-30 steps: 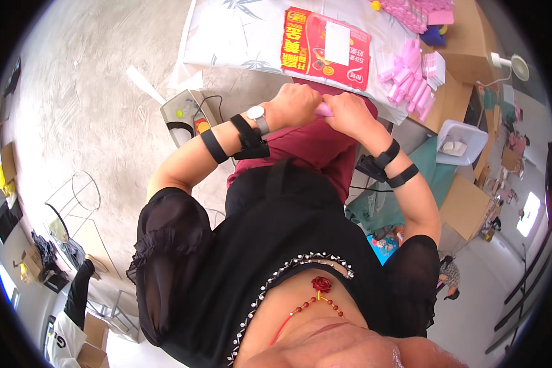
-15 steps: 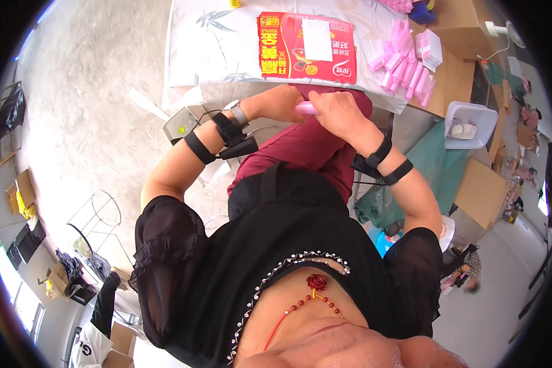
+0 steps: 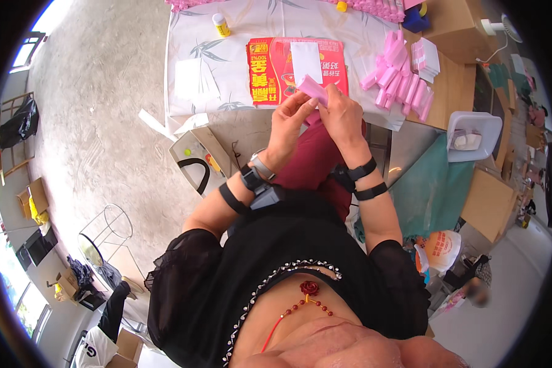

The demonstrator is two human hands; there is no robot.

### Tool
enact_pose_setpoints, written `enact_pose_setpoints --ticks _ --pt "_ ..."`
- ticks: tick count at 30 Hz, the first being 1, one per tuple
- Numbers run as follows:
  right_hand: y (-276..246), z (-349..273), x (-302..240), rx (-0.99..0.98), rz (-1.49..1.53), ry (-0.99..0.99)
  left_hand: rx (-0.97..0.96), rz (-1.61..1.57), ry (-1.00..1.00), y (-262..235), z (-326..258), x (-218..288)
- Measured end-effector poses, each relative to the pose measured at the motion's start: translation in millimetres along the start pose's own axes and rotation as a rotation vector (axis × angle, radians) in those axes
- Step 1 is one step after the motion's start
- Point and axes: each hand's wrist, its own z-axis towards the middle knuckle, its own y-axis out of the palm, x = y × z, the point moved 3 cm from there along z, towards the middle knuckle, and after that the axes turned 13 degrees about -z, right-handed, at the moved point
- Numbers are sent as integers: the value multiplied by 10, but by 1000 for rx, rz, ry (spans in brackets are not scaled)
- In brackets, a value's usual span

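Two hands pinch one pink roll above the edge of the worktop

At the upper middle of the frame, the left hand [image 3: 290,124] and the right hand [image 3: 343,116] meet on a single pink roll [image 3: 311,89], just in front of the worktop [image 3: 230,58]. The left thumb and fingers are closed in a light pinch on its side; the right fingers are curled in from the other side, with little gap left. The roll slants between them, its far end free toward the upper left, a hold that probably lets both sets of fingertips steady and turn it. More pink shows lower down between the hands; whether it belongs to the same piece, I cannot tell.

Directly beyond lies a red printed sheet [image 3: 262,76] with a white slip [image 3: 305,58] on it, perhaps put there to cover the cloth at the nearest working spot. Right of it, a pile of pink rolls [image 3: 398,76] sits beside a stack of pink-and-white cards [image 3: 426,59], both seemingly within easy reach of the right hand. White papers [image 3: 195,80] lie fanned out to the left, likely so single ones lift easily. A yellow bottle with a white cap [image 3: 222,26] stands behind them, clear of the hands.
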Motion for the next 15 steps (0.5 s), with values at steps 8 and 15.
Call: enact_pose_setpoints --ticks 8,15 --pt "136 13 -44 9 27 104 172 -101 42 59 196 -273" --pt "188 -19 -74 -173 186 120 160 37 97 48 395 -197"
